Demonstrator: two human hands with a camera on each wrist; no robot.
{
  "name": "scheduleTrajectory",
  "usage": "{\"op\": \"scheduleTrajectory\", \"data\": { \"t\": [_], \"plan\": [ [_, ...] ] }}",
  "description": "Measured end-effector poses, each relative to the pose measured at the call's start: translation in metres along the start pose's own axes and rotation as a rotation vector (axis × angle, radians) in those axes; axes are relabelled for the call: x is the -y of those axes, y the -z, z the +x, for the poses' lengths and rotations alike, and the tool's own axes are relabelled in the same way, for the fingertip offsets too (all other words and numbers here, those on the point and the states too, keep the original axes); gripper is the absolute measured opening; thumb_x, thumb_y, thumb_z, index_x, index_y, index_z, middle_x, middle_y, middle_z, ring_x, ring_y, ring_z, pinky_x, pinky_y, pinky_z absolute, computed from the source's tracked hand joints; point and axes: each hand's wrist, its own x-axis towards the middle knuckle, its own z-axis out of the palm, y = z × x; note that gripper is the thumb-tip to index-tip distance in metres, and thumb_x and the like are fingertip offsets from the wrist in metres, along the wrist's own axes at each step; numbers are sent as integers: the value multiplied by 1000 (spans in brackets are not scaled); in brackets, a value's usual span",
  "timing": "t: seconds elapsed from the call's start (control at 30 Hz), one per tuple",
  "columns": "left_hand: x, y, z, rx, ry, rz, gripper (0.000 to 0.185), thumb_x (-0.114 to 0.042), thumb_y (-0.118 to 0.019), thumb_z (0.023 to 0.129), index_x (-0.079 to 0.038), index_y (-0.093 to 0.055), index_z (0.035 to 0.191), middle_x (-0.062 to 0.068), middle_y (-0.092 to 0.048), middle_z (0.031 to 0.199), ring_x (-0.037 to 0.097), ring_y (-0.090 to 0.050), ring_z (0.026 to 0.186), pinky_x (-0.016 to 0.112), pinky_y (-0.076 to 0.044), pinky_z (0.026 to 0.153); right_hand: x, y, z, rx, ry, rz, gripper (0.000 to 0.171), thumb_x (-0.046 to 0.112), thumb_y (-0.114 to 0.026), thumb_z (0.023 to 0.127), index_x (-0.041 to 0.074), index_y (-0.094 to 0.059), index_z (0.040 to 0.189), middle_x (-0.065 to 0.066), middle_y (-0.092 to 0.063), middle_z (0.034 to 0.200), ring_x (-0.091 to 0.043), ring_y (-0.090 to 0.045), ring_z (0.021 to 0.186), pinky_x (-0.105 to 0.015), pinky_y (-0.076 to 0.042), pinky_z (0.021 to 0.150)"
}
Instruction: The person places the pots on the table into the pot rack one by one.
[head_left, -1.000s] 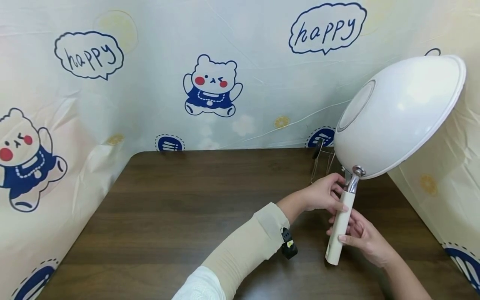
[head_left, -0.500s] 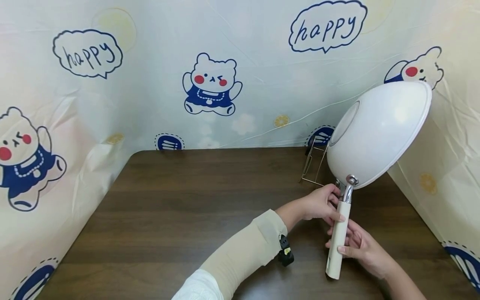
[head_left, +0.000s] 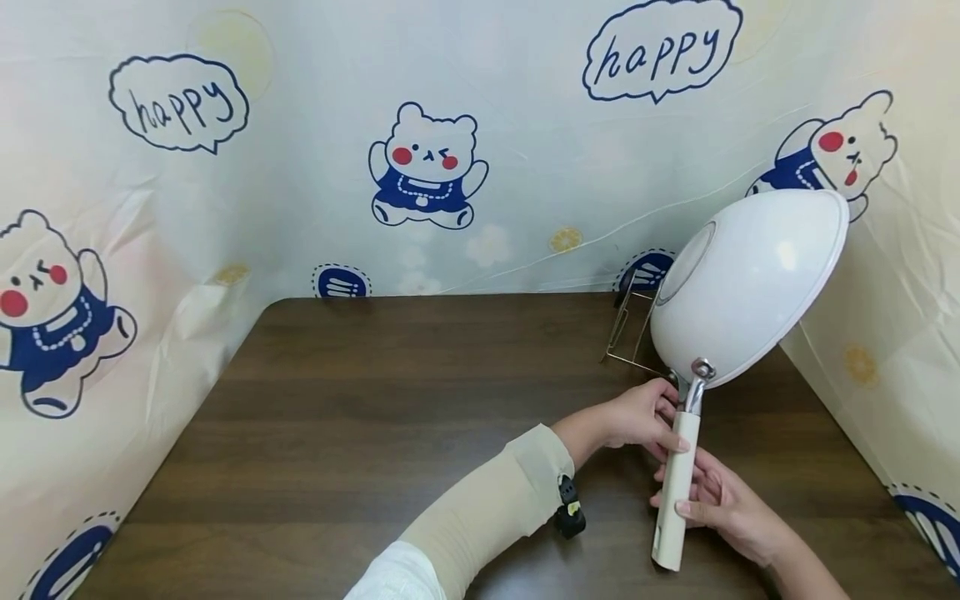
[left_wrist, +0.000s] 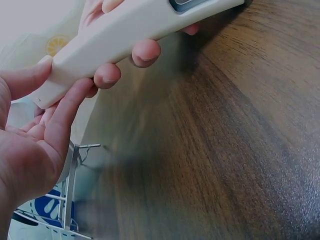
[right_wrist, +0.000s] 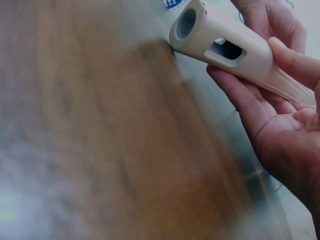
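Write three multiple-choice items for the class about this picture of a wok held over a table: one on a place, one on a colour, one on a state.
1. Where does the wire rack stand?
A. On the table's far right, behind the wok
B. At the table's near left corner
C. On top of the wok

2. What colour is the wok?
A. Black
B. White
C. Red

3. How is the wok held?
A. Flat on the table, untouched
C. By one hand alone
B. Tilted, underside toward the camera, both hands on its handle

Answers:
1 A: the head view shows the rack on the brown table, partly hidden behind the wok.
2 B: the bowl is white and the handle cream.
3 B: the left hand holds the handle near its top and the right hand grips it lower down, with the flat base facing the camera.
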Motion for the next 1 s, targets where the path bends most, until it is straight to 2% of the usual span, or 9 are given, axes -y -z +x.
{"op": "scheduleTrajectory", "data": {
  "t": [0.17,0.33,0.4,0.5,0.63,0.8,1.0],
  "plan": [
    [1,0,1,1,20,14,54,13,-70,81,-6,-44,124,7,-62,100,17,-66,76,35,-59,59,7,0,0,-23,-54,-41,64,-21,-41,92,15,-35,144,-13,-57,129,-35,-61,114,-45,-54,87],
    [2,0,-1,-28,20,5,58,10,-72,81,-4,-46,131,6,-64,99,16,-65,78,34,-59,59,15,-1,1,-103,-123,-168,55,-17,-51,90,12,-41,136,-14,-62,122,-31,-64,108,-46,-56,80],
    [3,1,-3,-38,21,-1,59,9,-73,81,-4,-47,133,5,-64,96,16,-65,78,33,-58,60,17,-2,2,-132,-138,-224,53,-15,-54,89,7,-40,135,-15,-63,120,-29,-65,105,-45,-57,78],
    [3,2,-5,-44,13,17,59,8,-73,82,-4,-48,134,4,-64,94,15,-65,77,33,-58,60,17,-5,6,-172,-155,-297,53,-13,-58,88,-8,-34,135,-16,-65,117,-24,-66,104,-44,-57,76],
    [2,5,-6,-42,0,46,58,8,-73,82,-3,-49,133,3,-65,93,14,-65,76,32,-58,59,16,-9,11,-235,-202,-386,64,-8,-63,88,-22,-21,134,-20,-62,116,-20,-66,102,-44,-58,75],
    [3,10,-5,-40,-6,43,56,8,-73,82,-3,-51,132,2,-65,92,14,-65,76,32,-58,59,17,-13,17,-276,-254,-427,72,-4,-66,87,-24,-16,135,-26,-57,116,-20,-67,98,-47,-57,72],
    [6,11,-6,-48,-10,27,56,8,-74,81,-3,-53,132,2,-66,91,14,-65,76,33,-58,60,20,-13,17,-260,-282,-427,73,-2,-63,90,-23,-12,137,-29,-54,120,-21,-67,97,-49,-57,71]
  ]
}}
